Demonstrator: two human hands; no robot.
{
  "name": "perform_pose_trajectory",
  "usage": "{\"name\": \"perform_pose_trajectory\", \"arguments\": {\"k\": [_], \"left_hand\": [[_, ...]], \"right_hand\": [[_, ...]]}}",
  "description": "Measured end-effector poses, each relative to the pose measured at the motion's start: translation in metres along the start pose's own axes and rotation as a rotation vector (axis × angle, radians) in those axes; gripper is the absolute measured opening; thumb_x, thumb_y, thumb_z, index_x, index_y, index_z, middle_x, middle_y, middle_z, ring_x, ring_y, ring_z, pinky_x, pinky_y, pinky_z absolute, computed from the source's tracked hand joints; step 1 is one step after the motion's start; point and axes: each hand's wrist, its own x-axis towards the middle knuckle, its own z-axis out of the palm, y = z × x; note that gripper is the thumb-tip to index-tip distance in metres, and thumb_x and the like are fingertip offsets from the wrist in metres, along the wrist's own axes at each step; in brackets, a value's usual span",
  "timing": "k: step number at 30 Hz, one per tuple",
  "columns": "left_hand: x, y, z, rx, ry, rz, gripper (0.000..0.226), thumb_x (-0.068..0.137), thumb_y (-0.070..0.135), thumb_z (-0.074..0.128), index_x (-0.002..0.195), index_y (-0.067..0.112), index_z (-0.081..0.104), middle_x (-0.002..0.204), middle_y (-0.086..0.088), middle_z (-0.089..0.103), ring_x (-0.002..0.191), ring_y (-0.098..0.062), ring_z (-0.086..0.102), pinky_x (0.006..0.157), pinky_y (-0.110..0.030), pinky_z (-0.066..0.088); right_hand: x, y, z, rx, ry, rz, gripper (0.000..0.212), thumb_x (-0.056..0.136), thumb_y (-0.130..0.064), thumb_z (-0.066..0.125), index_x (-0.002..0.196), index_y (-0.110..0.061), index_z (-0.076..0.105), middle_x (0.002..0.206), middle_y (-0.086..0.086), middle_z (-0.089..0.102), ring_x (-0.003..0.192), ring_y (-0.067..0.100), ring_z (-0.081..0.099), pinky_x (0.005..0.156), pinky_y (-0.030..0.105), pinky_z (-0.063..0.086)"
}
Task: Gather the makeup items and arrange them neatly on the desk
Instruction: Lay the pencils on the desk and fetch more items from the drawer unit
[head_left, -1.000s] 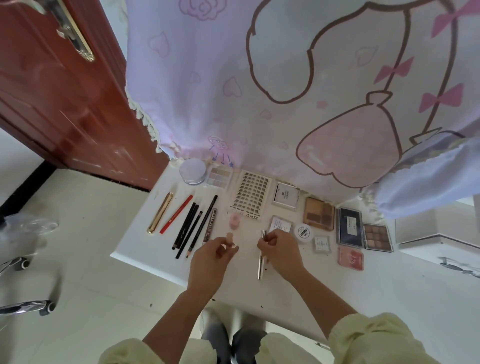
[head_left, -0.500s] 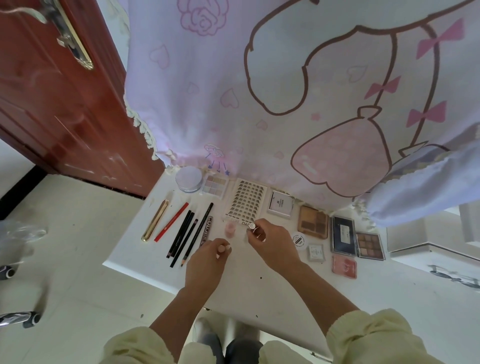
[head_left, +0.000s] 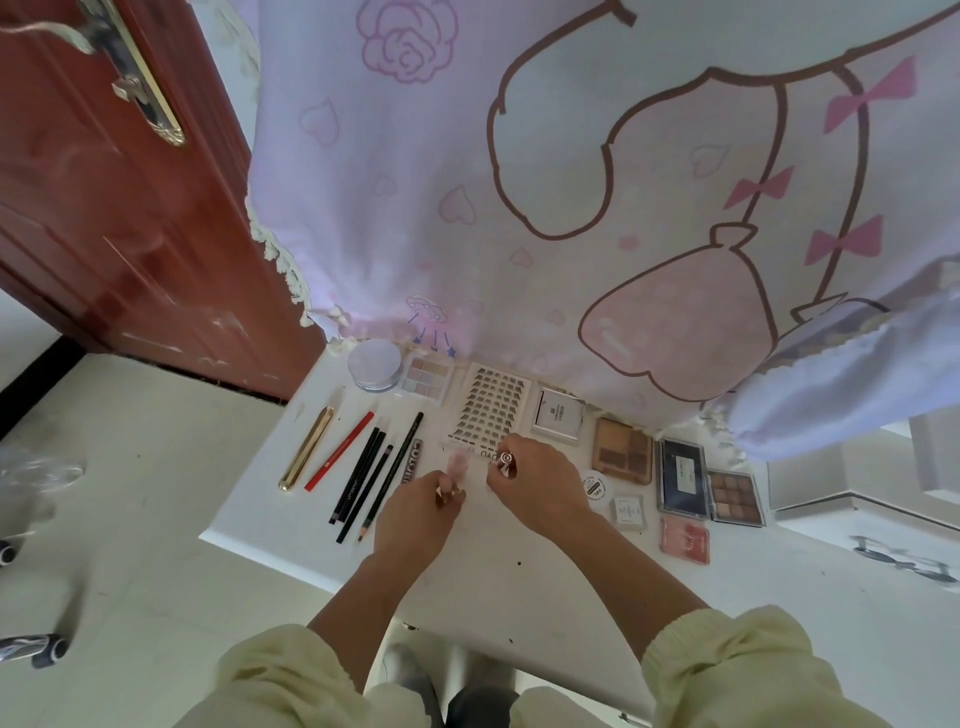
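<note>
On the white desk (head_left: 545, 582) makeup lies in rows. My left hand (head_left: 415, 519) pinches a small pink-tipped item (head_left: 444, 489) near a pink bottle (head_left: 458, 463). My right hand (head_left: 540, 486) grips a slim silvery tube (head_left: 506, 461), its round end facing up, just below the lash card (head_left: 488, 410). To the left lie a gold tube (head_left: 306, 449), a red pencil (head_left: 340, 451) and several black pencils (head_left: 363, 475).
A powder jar (head_left: 374, 365), a pale palette (head_left: 428, 376), a white compact (head_left: 558, 414) and brown, navy and pink palettes (head_left: 622, 451) line the back and right. A printed curtain (head_left: 571, 182) hangs over the desk's far edge. A red door (head_left: 104, 197) stands left.
My right hand lifted the slim tube off the desk and carried it up toward the lash card, standing it on end. My left hand shifted slightly, still pinching its small item.
</note>
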Motion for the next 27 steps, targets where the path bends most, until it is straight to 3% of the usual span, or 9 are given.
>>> {"name": "perform_pose_trajectory", "arguments": {"k": [8, 14, 20, 27], "left_hand": [[-0.003, 0.001, -0.001, 0.021, -0.004, 0.029, 0.016, 0.094, 0.038, 0.054, 0.087, 0.024, 0.057, 0.080, 0.008, 0.063, 0.072, -0.009, 0.059, 0.059, -0.020, 0.040], [-0.003, -0.001, -0.002, 0.018, -0.009, 0.032, 0.013, 0.093, 0.039, 0.054, 0.093, 0.026, 0.056, 0.083, 0.009, 0.062, 0.075, -0.009, 0.060, 0.066, -0.023, 0.048], [-0.007, -0.005, -0.004, 0.046, -0.016, 0.041, 0.025, 0.092, 0.043, 0.056, 0.111, 0.026, 0.057, 0.082, 0.012, 0.059, 0.073, -0.005, 0.057, 0.060, -0.018, 0.042], [-0.023, -0.012, -0.015, 0.035, 0.035, 0.011, 0.048, 0.086, 0.037, 0.065, 0.129, 0.029, 0.047, 0.084, 0.013, 0.059, 0.076, -0.003, 0.057, 0.070, -0.021, 0.046]], "right_hand": [[-0.002, -0.004, 0.001, -0.018, -0.008, -0.012, 0.021, 0.092, -0.035, 0.051, 0.098, -0.015, 0.054, 0.091, 0.001, 0.063, 0.082, 0.021, 0.057, 0.071, 0.034, 0.045], [-0.002, -0.005, -0.001, -0.028, -0.010, 0.004, 0.029, 0.091, -0.041, 0.053, 0.108, -0.018, 0.053, 0.096, -0.001, 0.062, 0.086, 0.020, 0.057, 0.075, 0.034, 0.046], [-0.005, -0.003, -0.003, -0.010, -0.002, 0.026, 0.044, 0.088, -0.051, 0.056, 0.119, -0.020, 0.050, 0.099, -0.003, 0.063, 0.092, 0.019, 0.060, 0.081, 0.036, 0.049], [-0.023, 0.002, -0.011, 0.007, 0.101, 0.101, 0.057, 0.081, -0.062, 0.058, 0.121, -0.024, 0.041, 0.103, -0.005, 0.065, 0.090, 0.019, 0.063, 0.076, 0.033, 0.048]]}}
